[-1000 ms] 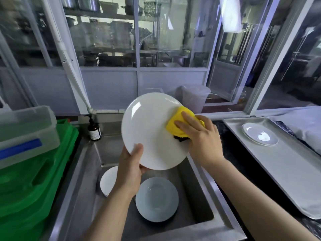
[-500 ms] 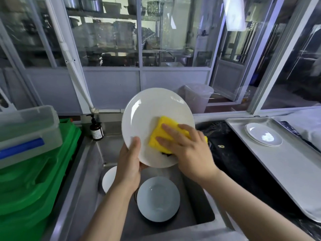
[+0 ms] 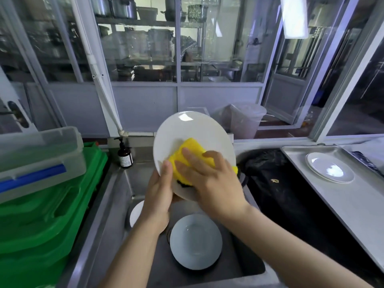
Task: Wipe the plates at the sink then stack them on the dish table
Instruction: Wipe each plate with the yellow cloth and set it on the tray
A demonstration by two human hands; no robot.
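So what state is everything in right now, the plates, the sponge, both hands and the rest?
Held plate: tilted above the sink, being wiped.
Yellow sponge: pressed on the held plate.
Left hand: grips the plate's lower edge.
Right hand: fingers flat on the sponge.
Plate in sink: lying flat, face up.
Second sink plate: mostly hidden.
Plate on tray: lying flat, alone.
Pump bottle: upright.

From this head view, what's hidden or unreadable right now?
- Second sink plate: mostly hidden behind the left hand.
- Held plate: lower face covered by the sponge and right hand.
- Brown bottle: label too small to read.
- Dish table: cut off by the right edge.
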